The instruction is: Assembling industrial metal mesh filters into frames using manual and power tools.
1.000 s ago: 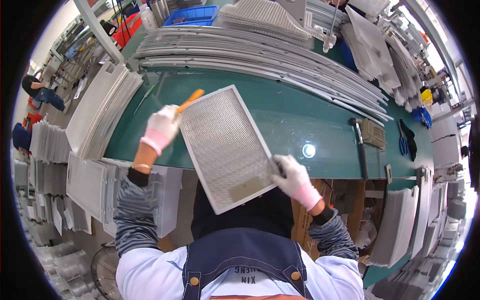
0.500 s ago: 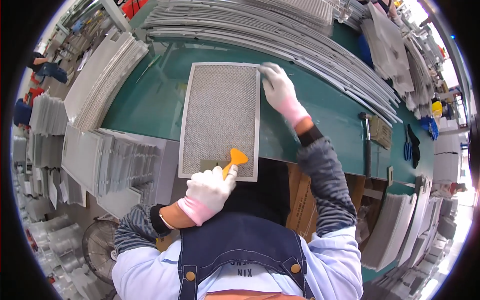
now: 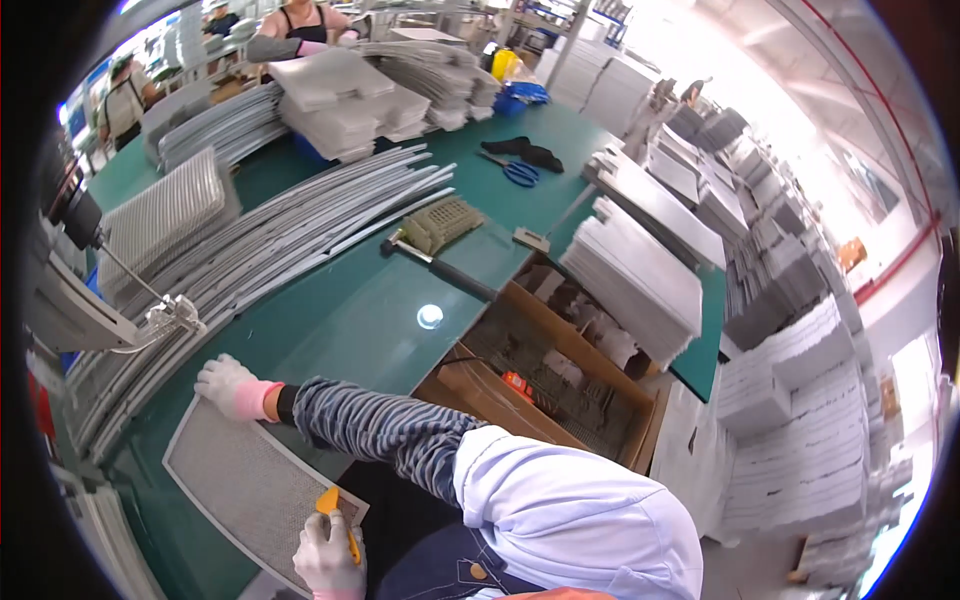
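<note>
On the green table at lower left lies a framed metal mesh panel [image 3: 245, 480], grey with a pale narrow border. My left hand [image 3: 328, 560], in a white glove, is closed around an orange scraper [image 3: 328, 500] over the panel's near end. The scraper's wide blade sticks out past the fingers. At the panel's far corner is my right hand [image 3: 235, 388], gloved in white with a pink cuff. Its fingers are bent over the edge there, and the thumb side is partly hidden.
Long metal strips [image 3: 300, 225] lie beyond the panel. A hammer [image 3: 435, 265] rests beside a beige block [image 3: 440, 222], with blue-handled scissors [image 3: 515, 170] farther off. Open cardboard boxes [image 3: 560, 420] stand below the table edge, near stacked white panels [image 3: 640, 280]. A co-worker [image 3: 305, 30] stands across the table.
The view has swung to the right, so the panel now appears at lower left. My left hand still holds the orange scraper, and my right hand stays at the panel's far corner.
</note>
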Available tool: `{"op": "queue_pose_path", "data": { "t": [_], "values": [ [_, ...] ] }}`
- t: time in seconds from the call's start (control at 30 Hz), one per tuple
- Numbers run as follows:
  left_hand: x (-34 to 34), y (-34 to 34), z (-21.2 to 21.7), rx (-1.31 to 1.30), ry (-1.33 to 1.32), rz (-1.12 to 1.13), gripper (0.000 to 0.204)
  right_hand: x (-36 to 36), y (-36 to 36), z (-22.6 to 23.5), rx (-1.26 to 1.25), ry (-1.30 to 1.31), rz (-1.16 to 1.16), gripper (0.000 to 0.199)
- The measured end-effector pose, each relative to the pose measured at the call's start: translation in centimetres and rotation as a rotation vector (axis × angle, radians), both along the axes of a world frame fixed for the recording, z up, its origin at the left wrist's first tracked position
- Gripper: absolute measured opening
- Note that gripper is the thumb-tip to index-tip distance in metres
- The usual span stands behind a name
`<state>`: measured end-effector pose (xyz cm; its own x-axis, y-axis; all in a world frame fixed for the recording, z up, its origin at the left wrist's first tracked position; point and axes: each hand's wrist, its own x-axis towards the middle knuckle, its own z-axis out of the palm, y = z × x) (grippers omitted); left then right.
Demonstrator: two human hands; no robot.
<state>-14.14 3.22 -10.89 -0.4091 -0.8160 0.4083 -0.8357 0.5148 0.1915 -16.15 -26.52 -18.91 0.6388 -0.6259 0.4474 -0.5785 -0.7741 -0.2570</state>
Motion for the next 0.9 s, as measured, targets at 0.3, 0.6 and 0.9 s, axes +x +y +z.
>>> {"op": "queue_pose_path", "data": {
  "t": [0.3,0.6,0.9],
  "values": [
    [1.8,0.5,-1.4,0.071,-0.318,-0.028,0.039,2.0,1.1,0.1,0.012,-0.079,0.014,0.018],
    [3.8,-1.5,-3.4,0.031,-0.27,0.046,0.039,3.2,1.6,1.1,0.074,-0.042,0.048,0.02],
    [3.1,-2.2,-3.1,-0.023,-0.163,-0.062,0.038,1.9,1.1,-0.5,0.016,-0.144,0.055,0.029]
  ]
}}
